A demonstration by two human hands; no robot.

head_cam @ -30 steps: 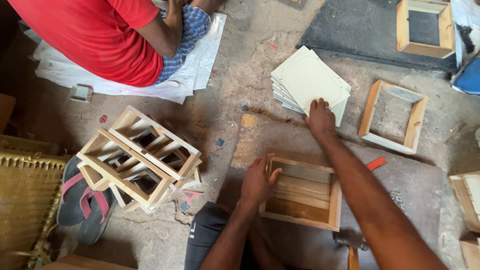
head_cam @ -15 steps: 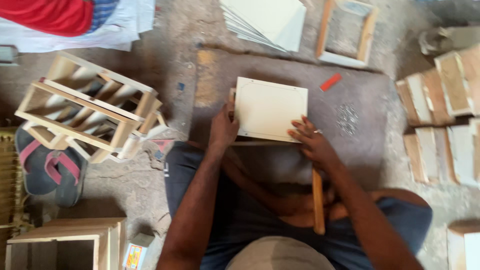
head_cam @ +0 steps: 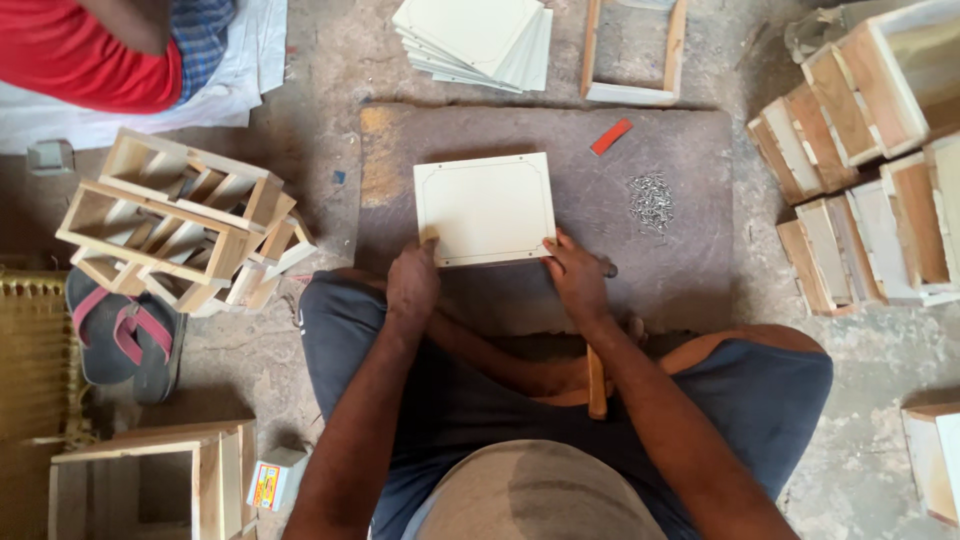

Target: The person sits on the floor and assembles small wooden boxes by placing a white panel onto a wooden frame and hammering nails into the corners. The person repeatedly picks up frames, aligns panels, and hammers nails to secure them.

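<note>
A pale square board with a pencilled outline lies on top of a wooden frame on the dark work mat. My left hand presses the board's near left corner. Gripping the near right corner is my right hand. Both hands hold the board flat. A hammer handle rests across my lap, under my right forearm. A small heap of nails lies on the mat to the right of the board, beside a red strip.
A stack of pale boards and an open wooden frame lie beyond the mat. Stacked wooden frames stand at left, finished boxes at right. A sandal and a person in red are at left.
My right hand took a board from the far stack and laid it over the wooden frame. Both hands now hold its near corners. The view has tilted down toward my lap.
</note>
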